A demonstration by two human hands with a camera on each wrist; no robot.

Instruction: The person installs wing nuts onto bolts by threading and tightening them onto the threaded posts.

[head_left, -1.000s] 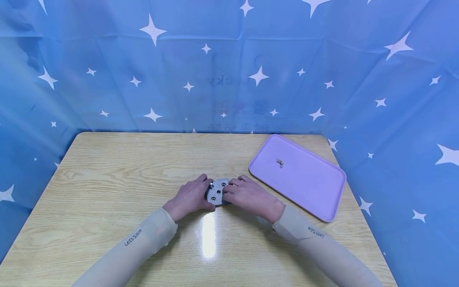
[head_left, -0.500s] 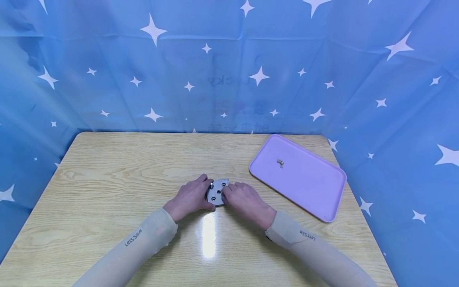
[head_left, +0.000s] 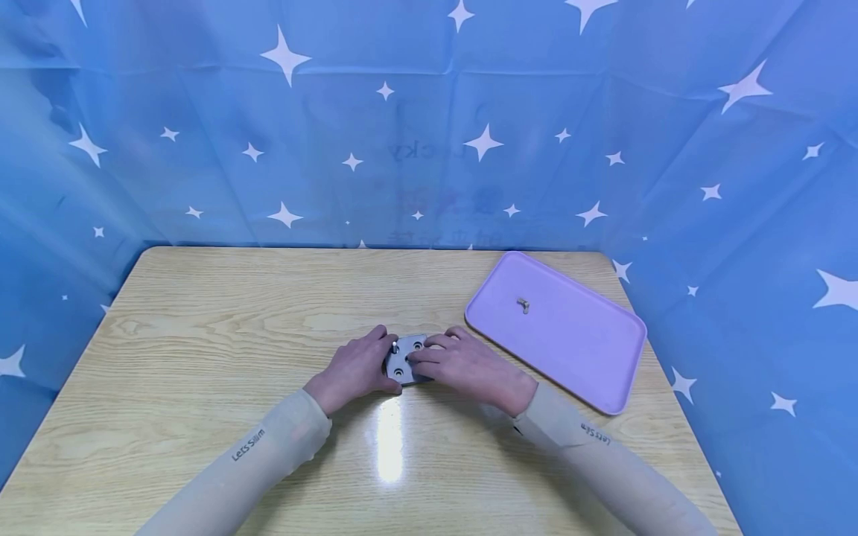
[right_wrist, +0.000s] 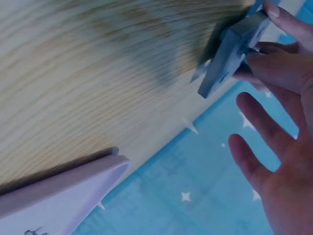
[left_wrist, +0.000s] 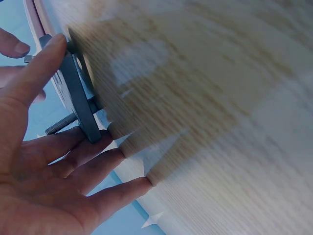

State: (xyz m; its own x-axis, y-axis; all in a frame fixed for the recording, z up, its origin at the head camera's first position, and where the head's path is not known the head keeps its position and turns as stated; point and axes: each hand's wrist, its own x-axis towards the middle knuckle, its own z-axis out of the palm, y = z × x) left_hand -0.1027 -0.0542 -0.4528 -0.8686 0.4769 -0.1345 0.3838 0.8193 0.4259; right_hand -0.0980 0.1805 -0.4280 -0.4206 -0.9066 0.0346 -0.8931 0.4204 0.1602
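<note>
A small grey metal plate (head_left: 407,348) with several holes lies between my hands. My left hand (head_left: 357,372) grips its left edge, thumb in front and fingers behind. In the left wrist view a threaded bolt (left_wrist: 61,124) sticks up from the plate beside the fingers, and a dark stub (left_wrist: 95,104) shows beneath the plate. My right hand (head_left: 472,372) reaches over the plate's right side. In the right wrist view its thumb and a finger pinch a dark bolt (right_wrist: 250,52) at the plate's face, mostly hidden by them; the last two fingers stay spread.
A purple tray (head_left: 576,357) lies angled on the right of the wooden table (head_left: 234,313), with small brass-coloured metal parts (head_left: 523,305) in it. A blue curtain (head_left: 322,179) with white stars stands behind the table.
The right hand's wrist swung left, fingers drawn together, then back right with its fingers extended further over the plate's middle. The left hand, the plate and the tray stayed put.
</note>
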